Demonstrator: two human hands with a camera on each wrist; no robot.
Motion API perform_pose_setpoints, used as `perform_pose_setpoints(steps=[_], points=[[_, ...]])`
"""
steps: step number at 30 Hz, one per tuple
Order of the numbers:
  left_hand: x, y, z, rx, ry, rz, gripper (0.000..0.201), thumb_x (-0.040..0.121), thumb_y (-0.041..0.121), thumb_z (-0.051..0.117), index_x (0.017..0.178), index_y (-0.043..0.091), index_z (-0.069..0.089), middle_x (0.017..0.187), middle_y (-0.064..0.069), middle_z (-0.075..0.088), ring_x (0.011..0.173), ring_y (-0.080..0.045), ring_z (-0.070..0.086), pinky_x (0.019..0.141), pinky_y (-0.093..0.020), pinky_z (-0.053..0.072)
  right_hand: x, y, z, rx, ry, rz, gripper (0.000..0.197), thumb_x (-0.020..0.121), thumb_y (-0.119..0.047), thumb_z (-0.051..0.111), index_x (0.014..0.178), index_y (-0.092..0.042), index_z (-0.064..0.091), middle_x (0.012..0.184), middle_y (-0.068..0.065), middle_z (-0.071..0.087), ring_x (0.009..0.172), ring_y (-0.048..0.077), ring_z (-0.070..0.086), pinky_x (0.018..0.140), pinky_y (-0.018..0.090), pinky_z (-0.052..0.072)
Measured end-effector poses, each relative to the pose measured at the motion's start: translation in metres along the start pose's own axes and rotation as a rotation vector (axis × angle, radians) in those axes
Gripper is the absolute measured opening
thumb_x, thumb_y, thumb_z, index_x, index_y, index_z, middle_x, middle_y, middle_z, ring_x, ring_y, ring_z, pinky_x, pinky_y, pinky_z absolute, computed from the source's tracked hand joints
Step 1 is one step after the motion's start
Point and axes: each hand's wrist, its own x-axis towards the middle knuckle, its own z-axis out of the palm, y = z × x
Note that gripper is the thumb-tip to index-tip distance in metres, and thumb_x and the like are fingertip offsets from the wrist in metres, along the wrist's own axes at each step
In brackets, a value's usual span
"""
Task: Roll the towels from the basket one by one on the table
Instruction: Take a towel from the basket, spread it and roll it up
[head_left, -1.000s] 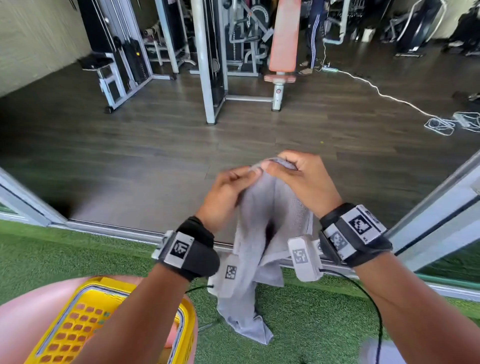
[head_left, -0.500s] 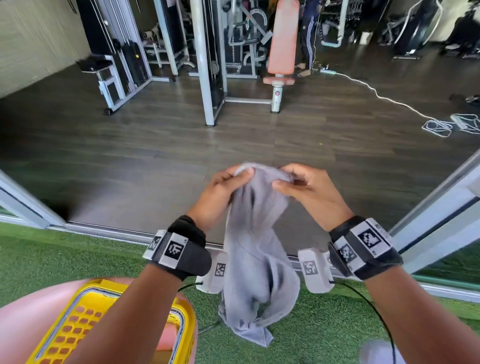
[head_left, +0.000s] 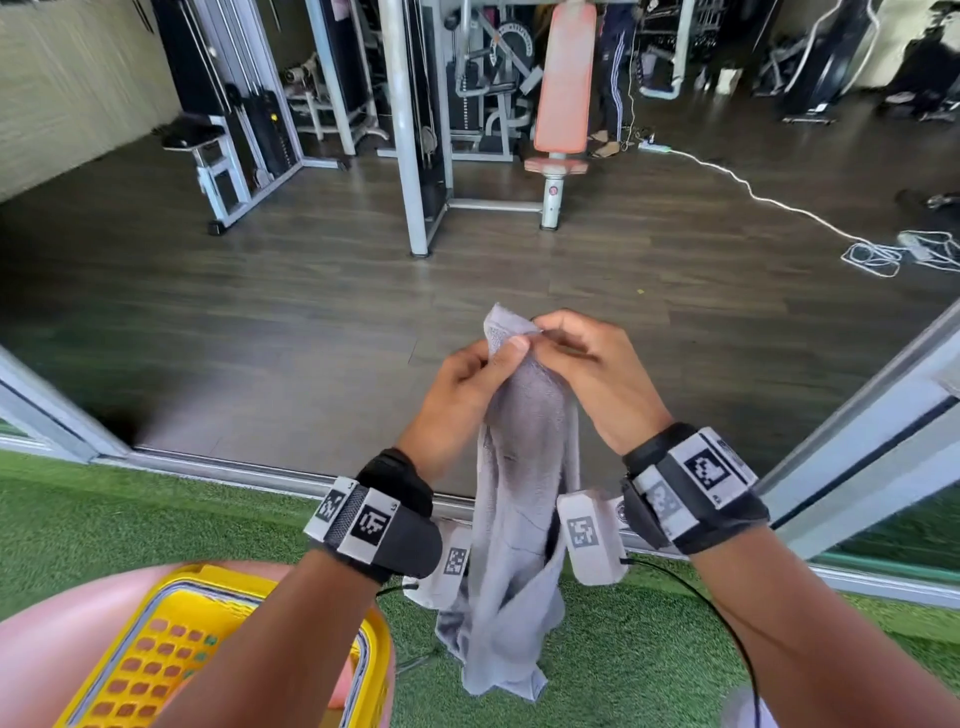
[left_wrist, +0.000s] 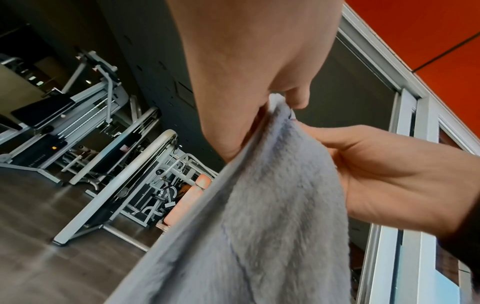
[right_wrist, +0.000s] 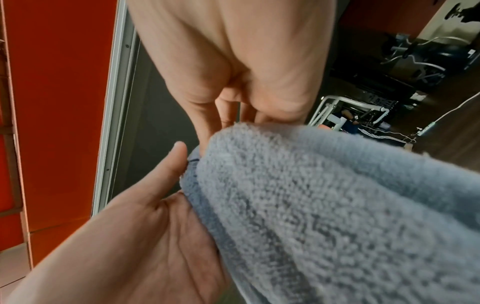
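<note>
A grey towel (head_left: 524, 467) hangs in the air in front of me, and its lower end dangles over the green turf. My left hand (head_left: 509, 348) pinches its top corner between thumb and fingers. My right hand (head_left: 543, 327) pinches the same top edge right beside it, so the fingertips almost meet. In the left wrist view the left hand (left_wrist: 291, 100) nips the towel (left_wrist: 259, 205) at its tip. The right wrist view has the right hand (right_wrist: 233, 117) curled over the towel (right_wrist: 337, 205). A yellow basket (head_left: 156, 649) stands on the pink round table (head_left: 41, 649) at the lower left, its inside mostly hidden by my left arm.
Green turf (head_left: 623, 649) lies underfoot, ending at a metal door track (head_left: 234, 470). Beyond it is a dark wood floor with gym machines (head_left: 415, 130), an orange bench (head_left: 563, 78) and a white cable (head_left: 779, 208). A door frame (head_left: 857, 467) slants at the right.
My hands have come together at the towel's top: half a second ago they held it a little apart, now both pinch one corner. The towel hangs narrower.
</note>
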Motion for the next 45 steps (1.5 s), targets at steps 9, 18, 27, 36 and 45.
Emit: perform_pose_setpoints(steps=[9,18,27,36,45], points=[[0.008,0.004,-0.012,0.186,0.170,0.207,0.035,0.099,0.018,0.050,0.080,-0.011,0.054,0.071,-0.007,0.041,0.069,-0.017,0.036,0.062,-0.029,0.030,0.005,0.002,0.007,-0.116,0.031,-0.007,0.006,0.086,-0.014,0.071,0.090,-0.010,0.072,0.084,0.012,0.071,0.074,0.007,0.058,0.075,0.022,0.046],[0.033,0.050,-0.033,0.237,0.498,0.246,0.043,0.098,0.016,0.050,0.059,0.019,0.034,0.048,0.017,0.030,0.050,0.000,0.027,0.052,-0.016,0.026,-0.023,0.022,0.011,-0.238,0.014,-0.021,0.040,0.097,-0.024,0.055,0.063,-0.007,0.044,0.060,-0.007,0.031,0.057,0.006,0.030,0.058,0.029,0.025],[0.016,0.005,-0.008,0.205,-0.066,-0.071,0.062,0.085,0.046,0.063,0.096,-0.014,0.049,0.084,-0.028,0.055,0.082,-0.030,0.049,0.074,-0.051,0.039,0.000,-0.002,0.005,-0.115,0.131,-0.067,0.003,0.093,-0.022,0.062,0.092,-0.019,0.064,0.081,-0.004,0.072,0.074,0.003,0.065,0.072,0.017,0.045],[0.031,0.009,-0.024,0.055,0.285,0.082,0.028,0.090,0.035,0.057,0.067,0.023,0.045,0.070,-0.006,0.040,0.072,-0.018,0.040,0.072,-0.037,0.036,-0.017,0.027,0.002,-0.177,-0.091,-0.001,0.012,0.095,-0.023,0.060,0.092,-0.013,0.067,0.077,-0.004,0.064,0.071,0.001,0.052,0.068,0.020,0.040],[0.022,0.003,-0.025,0.076,0.362,-0.039,0.030,0.091,0.038,0.059,0.073,0.014,0.056,0.062,0.011,0.045,0.063,-0.008,0.044,0.069,-0.029,0.039,-0.017,0.041,0.003,-0.197,0.033,0.005,0.023,0.100,-0.015,0.049,0.077,-0.012,0.051,0.069,-0.004,0.043,0.064,0.003,0.038,0.065,0.020,0.033]])
